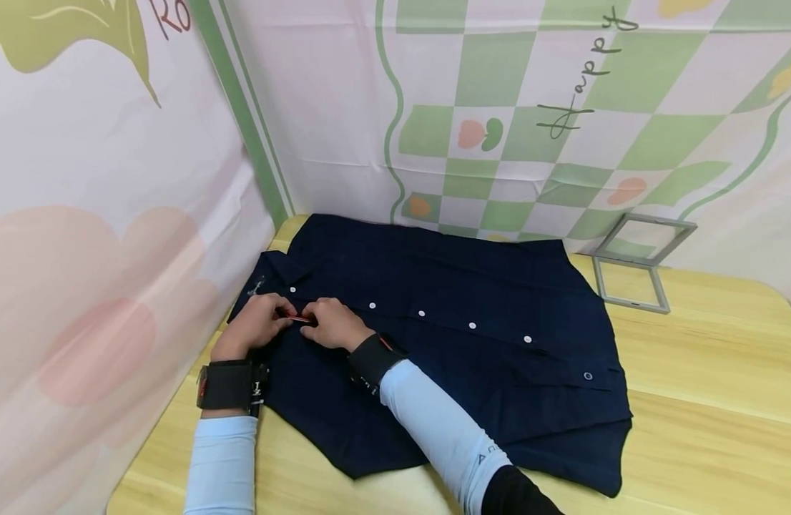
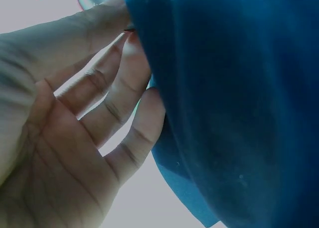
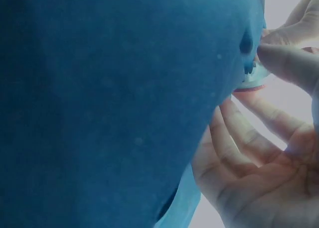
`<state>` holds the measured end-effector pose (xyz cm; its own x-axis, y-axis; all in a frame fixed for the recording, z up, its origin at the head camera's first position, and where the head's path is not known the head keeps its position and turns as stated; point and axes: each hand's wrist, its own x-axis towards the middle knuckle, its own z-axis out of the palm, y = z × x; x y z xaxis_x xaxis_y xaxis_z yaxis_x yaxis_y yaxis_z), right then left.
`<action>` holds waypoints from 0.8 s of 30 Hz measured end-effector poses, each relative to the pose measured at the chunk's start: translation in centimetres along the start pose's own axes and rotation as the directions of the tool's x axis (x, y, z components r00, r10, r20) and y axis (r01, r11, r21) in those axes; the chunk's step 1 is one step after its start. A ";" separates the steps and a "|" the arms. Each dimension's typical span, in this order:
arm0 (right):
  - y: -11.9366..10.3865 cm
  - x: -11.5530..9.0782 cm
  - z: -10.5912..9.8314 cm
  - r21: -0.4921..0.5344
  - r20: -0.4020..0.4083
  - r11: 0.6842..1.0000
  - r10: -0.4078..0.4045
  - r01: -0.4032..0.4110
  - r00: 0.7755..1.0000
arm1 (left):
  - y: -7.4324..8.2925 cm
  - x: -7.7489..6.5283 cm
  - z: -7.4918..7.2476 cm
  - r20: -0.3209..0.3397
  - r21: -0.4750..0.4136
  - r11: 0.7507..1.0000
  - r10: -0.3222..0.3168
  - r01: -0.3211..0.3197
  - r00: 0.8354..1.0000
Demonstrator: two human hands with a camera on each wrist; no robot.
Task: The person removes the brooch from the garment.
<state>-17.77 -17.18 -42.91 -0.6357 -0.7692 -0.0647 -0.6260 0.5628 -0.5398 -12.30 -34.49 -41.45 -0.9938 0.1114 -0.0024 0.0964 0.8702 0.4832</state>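
Note:
A dark navy button-up shirt (image 1: 447,272) lies spread on the table, its collar to the left and a row of white buttons (image 1: 422,313) along its front. Near the collar, my left hand (image 1: 257,325) pinches the shirt's front edge between thumb and fingers. Close on its right, my right hand (image 1: 336,323) pinches the same edge. A small reddish strip (image 1: 299,318) shows between the two hands; what it is I cannot tell. In the right wrist view a pale button (image 3: 256,76) with a reddish rim sits by the fingertips, next to a buttonhole (image 3: 246,41).
Two joined grey frames (image 1: 634,286) stand at the table's back right, one flat and one tilted up. The light wooden table (image 1: 724,343) extends to the right. Patterned cloth (image 1: 337,107) hangs behind and at the left, close to the collar.

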 end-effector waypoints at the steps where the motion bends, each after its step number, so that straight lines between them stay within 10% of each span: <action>1: -0.1 0.0 0.0 0.002 -0.007 1.000 0.006 -0.006 1.000 | 0.0 0.0 0.0 0.001 0.001 1.000 0.000 0.000 1.000; 24: -1.5 1.4 0.8 -0.168 -0.045 0.983 0.068 -0.075 0.997 | -0.2 0.1 -0.1 -0.085 -0.019 0.999 0.024 -0.025 0.996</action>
<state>-17.35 -19.39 -42.83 -0.6968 -0.7145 -0.0636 -0.6434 0.6618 -0.3848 -12.42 -34.69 -41.51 -0.9924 0.0909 0.0833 0.1205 0.8576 0.5001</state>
